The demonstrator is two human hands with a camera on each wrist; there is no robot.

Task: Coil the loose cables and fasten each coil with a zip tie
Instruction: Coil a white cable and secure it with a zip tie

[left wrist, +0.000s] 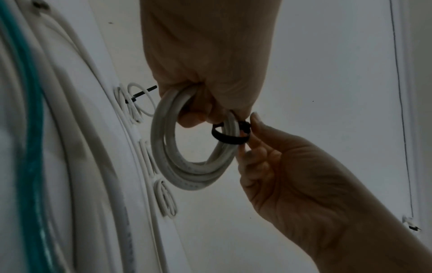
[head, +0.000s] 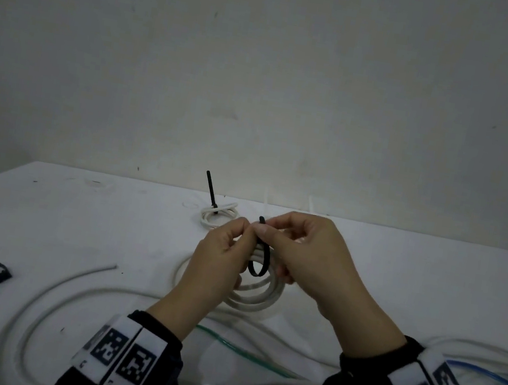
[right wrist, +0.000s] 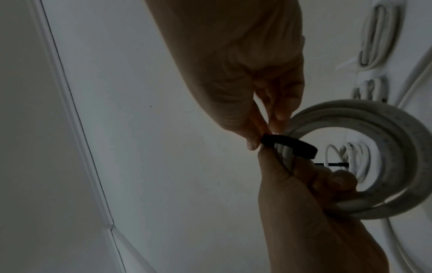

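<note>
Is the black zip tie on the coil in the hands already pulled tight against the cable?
No, the black zip tie still forms a slack loop around the white coil.

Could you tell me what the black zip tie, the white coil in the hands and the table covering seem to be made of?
Black zip tie: likely nylon or a similar plastic, matte; it bends into a smooth, springy loop.
White coil: cable in a smooth, slightly glossy jacket, probably PVC or rubber.
Table covering: matte white; faint creases suggest cloth or paper, but I cannot tell which.

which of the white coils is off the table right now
The thick white coil held up in both hands, black zip tie looped loosely round it; the smaller tied coil behind lies on the table.
</note>
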